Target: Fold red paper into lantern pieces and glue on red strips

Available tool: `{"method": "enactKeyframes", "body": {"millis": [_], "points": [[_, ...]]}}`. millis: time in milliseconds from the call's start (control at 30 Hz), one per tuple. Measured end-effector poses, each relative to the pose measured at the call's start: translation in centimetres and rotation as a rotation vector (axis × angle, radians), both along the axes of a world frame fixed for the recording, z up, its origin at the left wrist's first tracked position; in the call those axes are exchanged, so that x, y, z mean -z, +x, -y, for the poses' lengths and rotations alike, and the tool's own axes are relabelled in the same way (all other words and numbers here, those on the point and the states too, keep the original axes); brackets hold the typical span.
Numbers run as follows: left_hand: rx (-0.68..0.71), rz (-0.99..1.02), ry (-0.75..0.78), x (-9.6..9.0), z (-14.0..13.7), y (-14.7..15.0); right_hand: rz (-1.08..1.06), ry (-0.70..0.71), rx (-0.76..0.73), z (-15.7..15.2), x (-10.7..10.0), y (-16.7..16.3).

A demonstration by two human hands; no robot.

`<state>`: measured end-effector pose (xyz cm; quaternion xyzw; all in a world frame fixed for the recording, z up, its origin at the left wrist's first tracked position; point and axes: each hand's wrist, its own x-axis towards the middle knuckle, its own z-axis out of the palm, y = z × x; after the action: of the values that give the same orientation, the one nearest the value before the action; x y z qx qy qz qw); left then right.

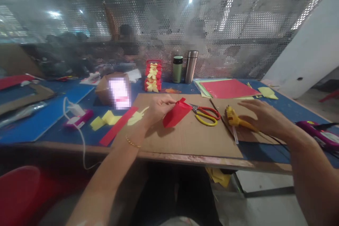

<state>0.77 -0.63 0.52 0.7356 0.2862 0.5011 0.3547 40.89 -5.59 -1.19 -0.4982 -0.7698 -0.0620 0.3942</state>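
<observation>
My left hand (159, 109) pinches the top edge of a folded red paper piece (176, 114), holding it over the cardboard sheet (201, 141). Just right of the paper lie scissors (208, 116) with one red and one yellow handle. A yellow glue gun (239, 122) with a clear glue stick (235, 135) rests at the cardboard's right side. Over its rear end, my right hand (267, 118) hovers with its fingers apart and holds nothing; whether it touches the gun cannot be made out.
Behind stand red paper shapes with yellow bows (153, 77), a green flask (177, 70) and a steel flask (191, 67). Red sheets (227, 87) lie back right. A lit phone (119, 93) leans on a box at left, near a red strip (119, 126) and a white cable (84, 148).
</observation>
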Motion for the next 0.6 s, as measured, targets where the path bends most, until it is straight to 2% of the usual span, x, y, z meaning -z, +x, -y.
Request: {"method": "enactKeyframes", "body": {"millis": [67, 133, 200, 267, 433, 600], "points": [[0.029, -0.019, -0.027, -0.1, 0.7, 0.2, -0.035, -0.024, -0.057, 0.6, -2.4, -4.1], [0.056, -0.026, -0.064, -0.2, 1.6, 0.4, -0.145, -0.105, -0.205, 0.4, -4.2, -8.5], [0.063, -0.014, -0.120, -0.3, 2.4, 0.6, -0.229, -0.172, -0.311, -0.6, -5.2, -12.2], [0.063, 0.000, -0.165, -0.4, 3.0, 0.7, -0.301, -0.292, -0.416, -1.7, -5.3, -14.7], [0.084, -0.017, -0.136, -0.4, 2.8, 0.8, -0.462, -0.568, -0.613, -2.8, -4.2, -16.7], [0.069, -0.056, -0.094, -0.2, 2.4, 0.7, -0.520, -0.636, -0.669, -2.6, -3.6, -16.7]]}}
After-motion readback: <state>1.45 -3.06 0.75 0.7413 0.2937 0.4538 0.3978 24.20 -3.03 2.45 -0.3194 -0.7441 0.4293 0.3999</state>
